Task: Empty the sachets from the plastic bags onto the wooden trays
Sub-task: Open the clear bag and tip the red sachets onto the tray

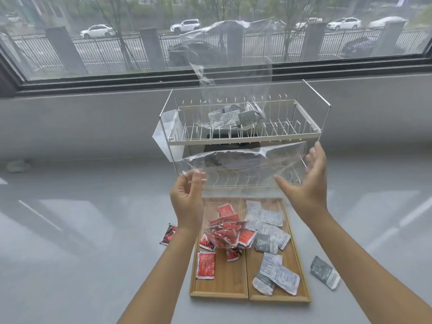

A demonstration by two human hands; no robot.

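Above the wooden trays, a clear plastic bag was held stretched between both hands. The left hand pinched its near-left corner in a fingertip grip; the right hand was spread flat with no grasp closed, fingers beside the bag's right end. The film judged very light, limp and slippery, best taken at the corners or mouth edge. Red sachets lay in the left tray, grey-white sachets in the right, all small, light and flexible. One red sachet lay on the bench left of the trays, one dark sachet to their right. Beyond the trays, the wire rack carried a second bag holding sachets on its upper tier.
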